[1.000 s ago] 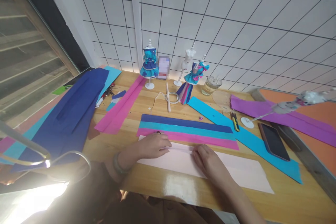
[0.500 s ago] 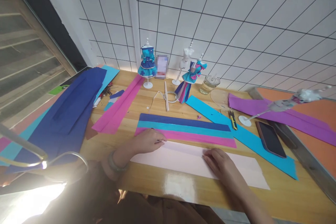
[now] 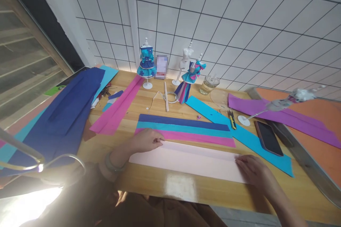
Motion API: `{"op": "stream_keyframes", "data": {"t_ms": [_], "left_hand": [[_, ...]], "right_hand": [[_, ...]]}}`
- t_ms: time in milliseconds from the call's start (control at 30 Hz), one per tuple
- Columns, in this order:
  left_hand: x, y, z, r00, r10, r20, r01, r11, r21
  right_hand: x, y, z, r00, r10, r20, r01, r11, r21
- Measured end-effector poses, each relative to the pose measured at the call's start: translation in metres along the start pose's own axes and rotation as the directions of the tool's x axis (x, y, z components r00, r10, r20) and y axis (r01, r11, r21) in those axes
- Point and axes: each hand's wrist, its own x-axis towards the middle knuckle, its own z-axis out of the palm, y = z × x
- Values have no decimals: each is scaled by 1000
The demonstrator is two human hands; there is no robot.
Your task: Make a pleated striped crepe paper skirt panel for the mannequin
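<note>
A pale pink crepe paper strip (image 3: 197, 161) lies lengthwise near the front of the wooden table, a fold running along its upper edge. My left hand (image 3: 148, 140) pinches that edge toward the left end, fingers curled inward. At the right end, my right hand (image 3: 254, 171) has its thumb and fingers closed on the same folded edge and covers the strip's end. Just beyond lie layered strips of navy paper (image 3: 183, 122), turquoise paper (image 3: 183, 129) and bright pink paper (image 3: 194, 138), the left hand overlapping the pink one.
Behind stand a blue-dressed mini mannequin (image 3: 146, 64), another dressed mannequin (image 3: 193, 74) and a glass cup (image 3: 209, 84). To the right are yellow thread snips (image 3: 232, 120), a phone (image 3: 268, 138), a blue strip (image 3: 249, 139) and a leaning mannequin (image 3: 287, 103). Navy sheets (image 3: 71, 103) lie left.
My right hand has slid rightward along the folded edge to the strip's right end. My left hand keeps its place on the paper. The view has shifted slightly.
</note>
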Motion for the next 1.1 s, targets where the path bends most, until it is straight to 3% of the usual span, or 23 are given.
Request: {"op": "stream_keyframes", "data": {"t_ms": [167,367,667,1100], "left_hand": [[0,-1,1,1000,-25,-5,25,999,-26],[2,-2,1,999,-43,17,43,999,-2],[2,-1,0,997,-68,41,68,998,-12],[4,5,4,997,39,63,-39,999,-4]], "right_hand": [[-5,25,-3,998,54,-41,-54,998,-13],[-9,35,-11,989,149,-22,-148,988,33],[-13,31,-19,912,407,-54,-400,911,105],[-7,25,-23,896,442,-32,-441,897,40]]}}
